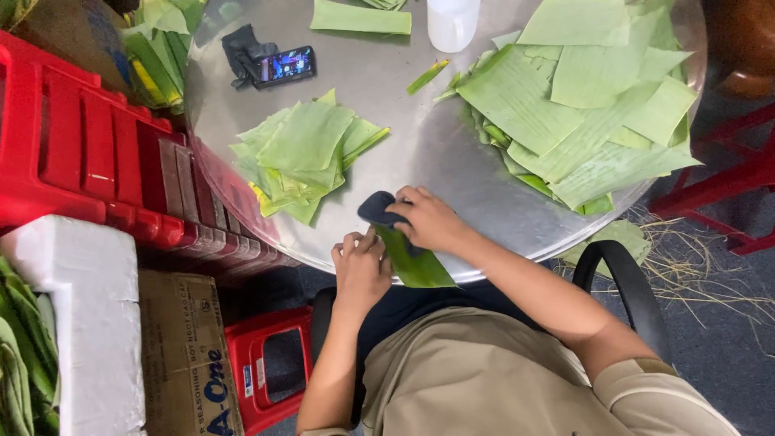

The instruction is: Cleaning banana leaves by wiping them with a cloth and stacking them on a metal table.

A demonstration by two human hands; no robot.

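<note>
A green banana-leaf piece lies over the near edge of a round metal table. My left hand pinches its near left edge. My right hand presses a dark blue cloth onto the leaf's upper part. A stack of cut leaf squares sits on the table to the left of my hands. A big heap of larger leaf sheets covers the right side of the table.
A phone and a dark cloth lie at the table's far left, a white plastic bottle at the far edge. Red plastic stools, a white foam box, a cardboard box and a black chair arm surround me.
</note>
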